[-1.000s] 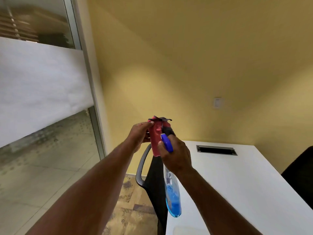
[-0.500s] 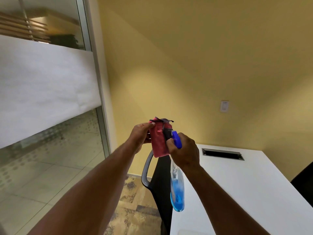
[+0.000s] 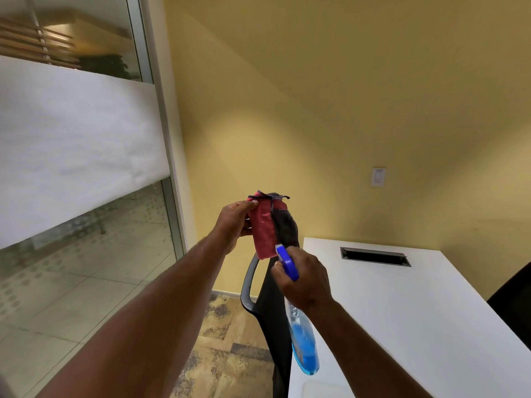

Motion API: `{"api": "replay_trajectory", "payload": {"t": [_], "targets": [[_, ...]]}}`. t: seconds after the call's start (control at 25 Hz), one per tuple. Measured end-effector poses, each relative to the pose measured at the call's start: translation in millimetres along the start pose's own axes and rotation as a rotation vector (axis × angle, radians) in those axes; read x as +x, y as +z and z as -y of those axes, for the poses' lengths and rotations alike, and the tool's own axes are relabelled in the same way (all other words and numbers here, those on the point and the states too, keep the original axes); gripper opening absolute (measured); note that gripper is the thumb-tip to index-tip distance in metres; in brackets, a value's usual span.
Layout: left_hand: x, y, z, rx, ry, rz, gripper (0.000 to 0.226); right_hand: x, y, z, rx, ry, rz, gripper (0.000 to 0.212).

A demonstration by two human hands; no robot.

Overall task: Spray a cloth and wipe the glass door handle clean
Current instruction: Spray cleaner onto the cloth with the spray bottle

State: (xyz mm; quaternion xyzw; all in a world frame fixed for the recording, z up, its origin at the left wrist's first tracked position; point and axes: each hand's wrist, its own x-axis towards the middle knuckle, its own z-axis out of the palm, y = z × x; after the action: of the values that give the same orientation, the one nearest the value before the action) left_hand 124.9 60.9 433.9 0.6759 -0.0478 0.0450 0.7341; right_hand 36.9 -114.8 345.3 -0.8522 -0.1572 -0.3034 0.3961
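Observation:
My left hand (image 3: 233,223) pinches a folded red cloth (image 3: 264,229) with a dark patch on its right side, holding it upright at chest height. My right hand (image 3: 304,278) grips a clear spray bottle (image 3: 303,340) of blue liquid by its neck, just below and to the right of the cloth. The bottle's blue nozzle (image 3: 284,259) points up at the cloth's lower edge. No door handle is in view; a glass partition (image 3: 86,254) with a frosted band fills the left.
A white desk (image 3: 416,311) with a cable slot (image 3: 375,256) stands at the right. A black office chair (image 3: 273,311) is pushed in beside it, right under my hands. Another dark chair edge (image 3: 514,305) shows at far right. Yellow wall behind.
My right hand has dropped with the bottle, so the nozzle now sits at the cloth's bottom edge instead of against its middle. The view has shifted slightly right.

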Motion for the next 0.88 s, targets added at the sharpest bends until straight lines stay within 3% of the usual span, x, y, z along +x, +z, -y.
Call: {"api": "replay_trajectory", "payload": {"t": [0.2,0.56,0.88], "targets": [[-2.3,-4.3,5.0,0.001,-0.008,0.007,0.016,-20.6,4.5,-14.3,0.017,0.106,-0.017,0.034],[-17.2,12.4,64.1,-0.018,-0.151,0.024,0.014,-51.7,-0.6,-55.1,-0.048,0.143,-0.089,0.030],[-38.2,29.3,151.7,-0.037,-0.346,0.049,0.014,-113.4,-1.4,-123.3,-0.155,0.391,-0.018,0.043]]}}
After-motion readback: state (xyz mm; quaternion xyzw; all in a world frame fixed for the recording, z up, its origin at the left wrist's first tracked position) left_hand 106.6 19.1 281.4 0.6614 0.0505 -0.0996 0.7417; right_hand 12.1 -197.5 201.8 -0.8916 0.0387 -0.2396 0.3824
